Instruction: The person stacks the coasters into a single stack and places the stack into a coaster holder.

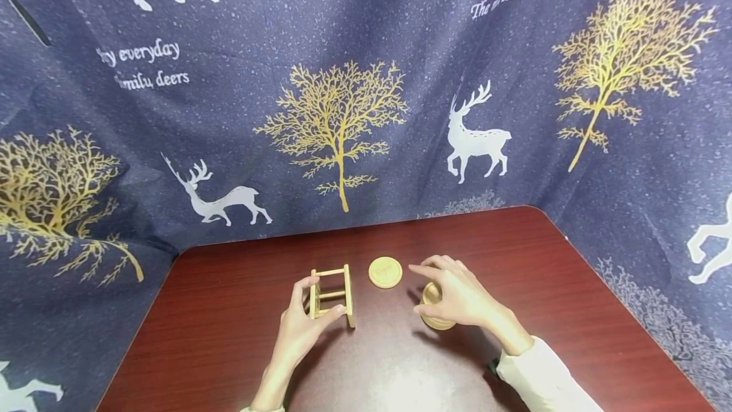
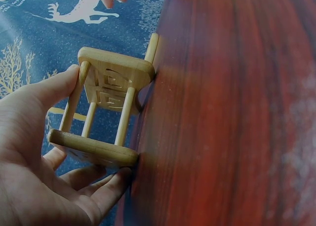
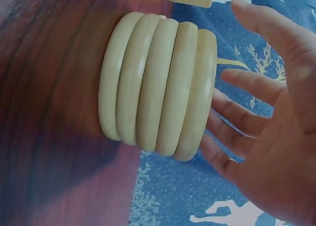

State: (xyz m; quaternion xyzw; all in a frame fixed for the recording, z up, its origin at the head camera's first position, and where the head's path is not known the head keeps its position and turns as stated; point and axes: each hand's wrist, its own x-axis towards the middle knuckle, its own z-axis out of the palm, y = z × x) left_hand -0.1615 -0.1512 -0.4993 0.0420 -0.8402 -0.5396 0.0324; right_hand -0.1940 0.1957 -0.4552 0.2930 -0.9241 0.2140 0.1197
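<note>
My left hand (image 1: 298, 334) grips a small wooden rack (image 1: 348, 294) at the table's left-middle, thumb on one side and fingers on the other. In the left wrist view the rack (image 2: 118, 67) shows two cut-out end panels joined by round rods. On the right, my right hand (image 1: 462, 296) hovers over a stack of round wooden coasters (image 1: 439, 323), its thumb and fingers spread. Seen from the right wrist, several coasters (image 3: 158, 87) are piled up, with the fingers beside the top one and the thumb apart. Whether those fingertips touch it, I cannot tell.
A single round coaster (image 1: 386, 272) with engraved marks lies flat between the rack and the stack. Everything stands on a reddish-brown table (image 1: 229, 336). A dark blue cloth (image 1: 366, 30) printed with deer and trees hangs behind and along the sides.
</note>
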